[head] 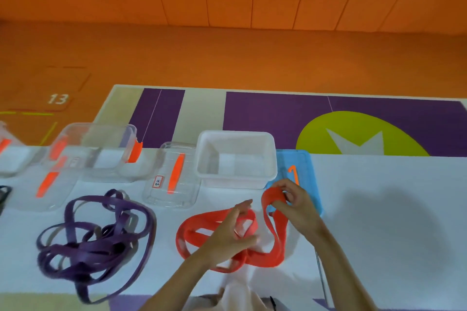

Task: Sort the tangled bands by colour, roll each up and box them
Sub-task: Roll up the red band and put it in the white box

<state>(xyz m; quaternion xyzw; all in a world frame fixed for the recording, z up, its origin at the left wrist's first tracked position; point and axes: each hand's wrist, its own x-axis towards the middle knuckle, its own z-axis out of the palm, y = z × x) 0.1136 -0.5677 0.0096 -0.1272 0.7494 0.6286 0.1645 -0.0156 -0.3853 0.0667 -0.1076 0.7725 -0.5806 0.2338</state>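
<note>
A broad red band (207,217) sprawls in slack loops on the white table (379,209), just in front of an open white box (235,180). It looks soft, light and limp, likely rubbery enough to cling to itself and to spring out of a loose roll. It probably handles best when taken at a flat end or fold, wound tight, and kept pinched until boxed.

It is a flat strap in orange-red, doubled over itself in two or three crossing loops, with one fold raised off the table.

The right hand (295,202) has that raised fold, with fingers and thumb curled to pinch it over the corner of a blue lid (300,159). The left hand (227,232) lies across the lower loops with its fingers nearly straight (pressing rather than gripping, as far as the blur allows).

To the left, well apart, a heap of purple bands (96,242) is still knotted together. Behind it stand clear boxes (174,177) with orange latches, one bearing a small label too blurred to read.
</note>
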